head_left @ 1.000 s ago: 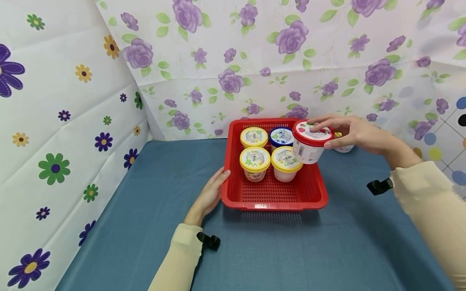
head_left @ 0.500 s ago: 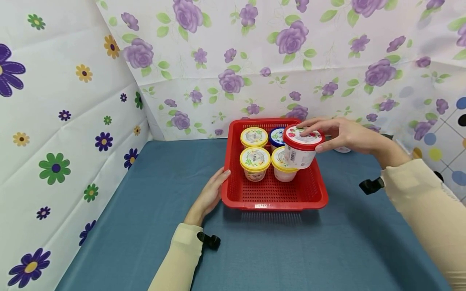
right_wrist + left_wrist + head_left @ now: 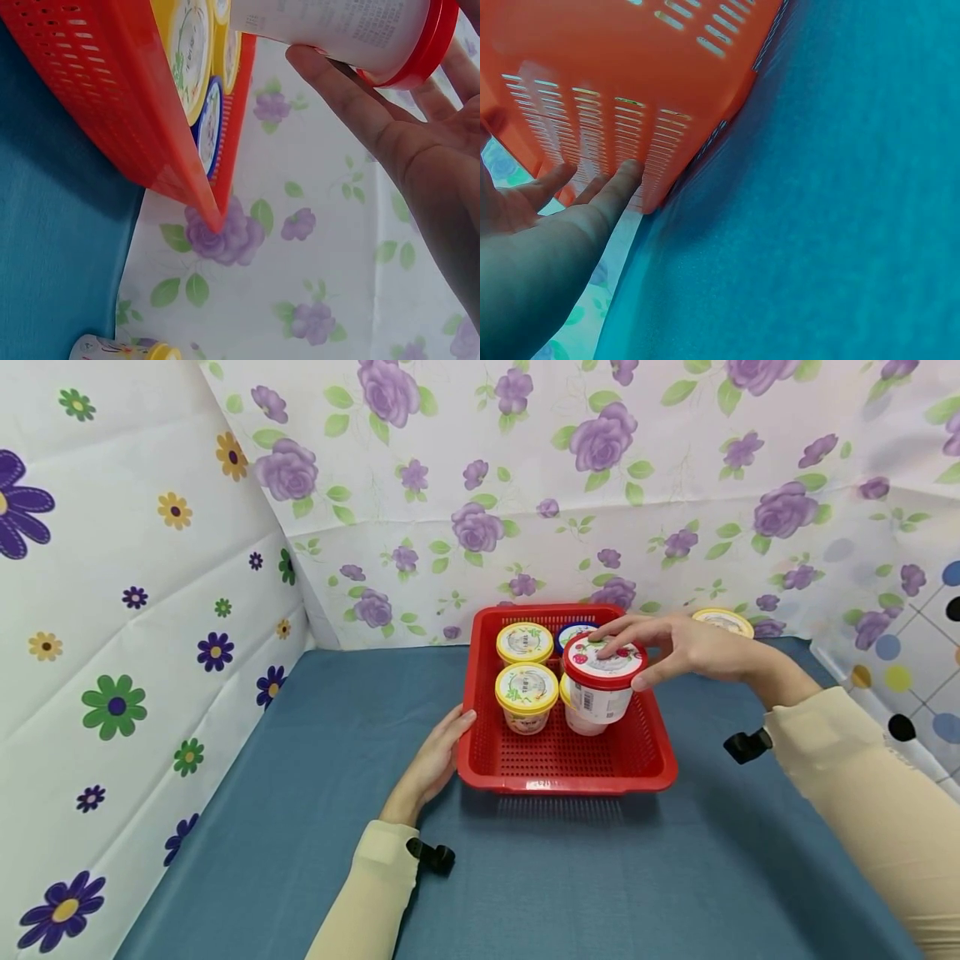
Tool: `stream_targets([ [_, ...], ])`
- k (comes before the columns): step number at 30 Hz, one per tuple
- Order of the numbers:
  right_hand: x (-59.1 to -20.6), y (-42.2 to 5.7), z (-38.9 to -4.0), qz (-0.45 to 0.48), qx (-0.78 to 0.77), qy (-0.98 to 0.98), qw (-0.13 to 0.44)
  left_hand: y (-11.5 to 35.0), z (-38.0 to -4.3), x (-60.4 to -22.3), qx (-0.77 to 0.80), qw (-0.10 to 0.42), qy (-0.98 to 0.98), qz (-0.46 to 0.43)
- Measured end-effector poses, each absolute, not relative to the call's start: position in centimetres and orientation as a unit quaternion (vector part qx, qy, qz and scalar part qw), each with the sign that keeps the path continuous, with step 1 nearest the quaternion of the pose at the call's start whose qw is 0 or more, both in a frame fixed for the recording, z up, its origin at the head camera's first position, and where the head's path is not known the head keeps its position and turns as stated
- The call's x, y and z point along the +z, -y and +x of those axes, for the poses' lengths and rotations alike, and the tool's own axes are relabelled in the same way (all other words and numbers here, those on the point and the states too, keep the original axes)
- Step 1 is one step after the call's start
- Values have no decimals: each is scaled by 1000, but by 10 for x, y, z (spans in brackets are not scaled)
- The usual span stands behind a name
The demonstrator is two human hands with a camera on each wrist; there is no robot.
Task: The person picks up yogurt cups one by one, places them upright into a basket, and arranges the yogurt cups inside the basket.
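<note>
My right hand (image 3: 678, 647) holds a white tub (image 3: 600, 702) with a red strawberry-print lid, thumb and fingers around the lid. The tub hangs slightly tilted above the red plastic basket (image 3: 570, 785), in front of the right-hand yellow-lidded tub (image 3: 585, 727), which it partly covers. Also in the basket are two yellow-lidded tubs (image 3: 527, 689) on the left and a blue-lidded tub (image 3: 576, 633) behind. At the left rim, my left hand (image 3: 427, 764) grips the basket; in the left wrist view its fingers (image 3: 619, 187) lie along the slotted outer wall.
Another yellow-lidded tub (image 3: 723, 620) stands on the blue-covered table (image 3: 585, 877) right of the basket, partly hidden behind the right hand. Floral sheets (image 3: 420, 527) rise behind the table and on its left side.
My right hand has carried the red-lidded tub left and slightly toward me, over the basket. The yellow-lidded tub on the table has come into fuller view. My left hand has stayed put.
</note>
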State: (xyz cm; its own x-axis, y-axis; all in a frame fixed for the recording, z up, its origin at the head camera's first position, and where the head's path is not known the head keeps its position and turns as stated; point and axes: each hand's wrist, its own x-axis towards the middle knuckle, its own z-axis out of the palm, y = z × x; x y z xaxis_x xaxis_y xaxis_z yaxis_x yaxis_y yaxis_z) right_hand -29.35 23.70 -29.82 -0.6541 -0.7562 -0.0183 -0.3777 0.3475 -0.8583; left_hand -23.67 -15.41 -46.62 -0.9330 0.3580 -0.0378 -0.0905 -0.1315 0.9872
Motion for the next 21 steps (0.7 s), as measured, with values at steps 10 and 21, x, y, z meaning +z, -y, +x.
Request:
stream_targets([
  [10,-299,-224,-291,-367,-430,-786,249,154,-237,-466,747,151,-638,108],
  [21,-301,-216,-289,-372,-435,-774,271,155,-236,-465,746,151,-639,110],
])
